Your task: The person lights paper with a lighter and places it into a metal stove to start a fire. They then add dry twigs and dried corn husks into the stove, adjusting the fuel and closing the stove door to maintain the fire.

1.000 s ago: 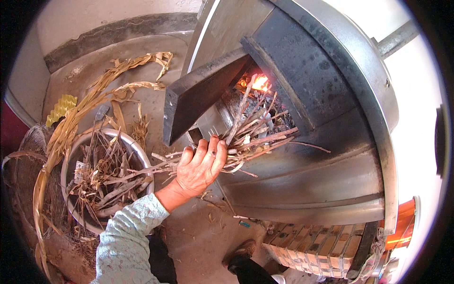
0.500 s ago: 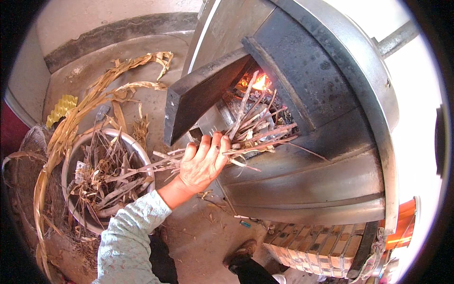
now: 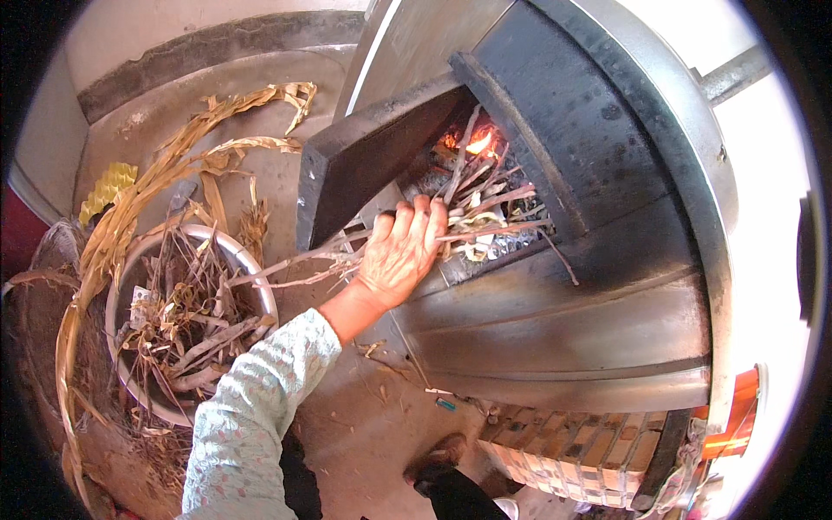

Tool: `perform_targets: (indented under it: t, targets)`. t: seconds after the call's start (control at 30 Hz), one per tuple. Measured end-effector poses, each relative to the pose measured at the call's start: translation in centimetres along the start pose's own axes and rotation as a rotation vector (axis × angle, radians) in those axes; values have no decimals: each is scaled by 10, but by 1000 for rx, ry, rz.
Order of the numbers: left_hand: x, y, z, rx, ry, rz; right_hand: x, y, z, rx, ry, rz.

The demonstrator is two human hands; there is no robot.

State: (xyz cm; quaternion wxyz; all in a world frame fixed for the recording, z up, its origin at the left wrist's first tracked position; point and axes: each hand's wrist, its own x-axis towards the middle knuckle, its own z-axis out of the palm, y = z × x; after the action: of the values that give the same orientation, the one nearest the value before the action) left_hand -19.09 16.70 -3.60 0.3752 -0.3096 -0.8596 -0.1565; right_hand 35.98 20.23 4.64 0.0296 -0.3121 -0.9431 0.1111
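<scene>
My left hand [image 3: 400, 253] is closed round a bundle of thin dry sticks [image 3: 507, 198], back of the hand upward. The bundle's front ends reach into the square fire opening of a metal stove [image 3: 555, 334], and its longer ends trail back over the floor toward the basin. Orange flames [image 3: 482, 144] and glowing embers burn deeper inside. A dark, thick stove door [image 3: 373, 160] hangs open just left of the sticks. My right hand is not in view.
At left, a round metal basin [image 3: 111, 316] holds more sticks and dry scraps. Long dried stalks [image 3: 130, 227] curve around it, near a yellow wavy piece [image 3: 107, 191]. A low brick block [image 3: 572, 451] and an orange container [image 3: 735, 416] stand at lower right.
My left hand has moved up and right, pushing the stick bundle further into the stove opening. The trailing ends have drawn away from the basin.
</scene>
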Motion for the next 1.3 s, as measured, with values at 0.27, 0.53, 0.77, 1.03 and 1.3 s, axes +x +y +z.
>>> perform_targets:
  t: [0.27,0.53,0.77,1.03,1.3]
  targets:
    - [30,13,16,19,29,50,1,2,6,10,75,-22]
    - [52,31,14,-70,57,62,7,-3,4,17,85,-44]
    - [58,30,26,-51,66,146,7,-1,3,28,49,-26]
    - [73,39,43,93,105,199,7,0,3,28,47,-29]
    - [91,53,44,78,65,197,4,8,3,-2,12,-20]
